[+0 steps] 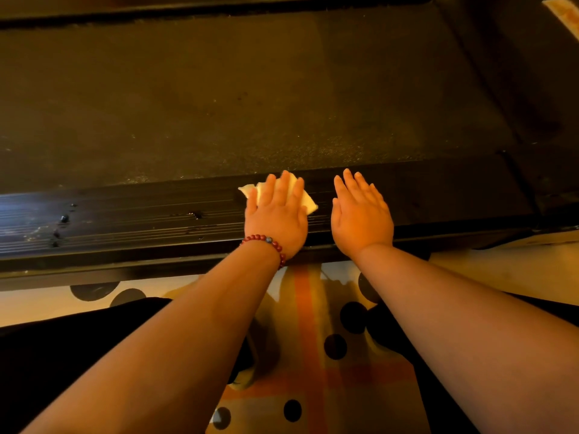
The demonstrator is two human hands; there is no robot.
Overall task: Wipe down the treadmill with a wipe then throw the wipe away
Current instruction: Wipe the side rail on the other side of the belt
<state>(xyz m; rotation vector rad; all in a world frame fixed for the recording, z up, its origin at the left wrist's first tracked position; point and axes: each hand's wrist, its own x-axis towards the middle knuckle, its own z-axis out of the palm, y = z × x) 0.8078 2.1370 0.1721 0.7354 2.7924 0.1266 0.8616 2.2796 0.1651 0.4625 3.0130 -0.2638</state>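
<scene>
The black treadmill fills the upper view, with its dark belt (250,98) beyond a ribbed side rail (125,220) that runs across in front of me. A white wipe (308,202) lies on that rail. My left hand (277,214), with a red bead bracelet at the wrist, presses flat on the wipe with straight fingers. My right hand (362,214) rests flat on the rail just to the right of it, fingers straight, holding nothing.
Dark spots of dirt (64,219) sit on the rail's left part. Below the treadmill's edge lies a mat (313,355) with black dots and orange stripes. My dark-clothed knees (78,346) are at the bottom left and right.
</scene>
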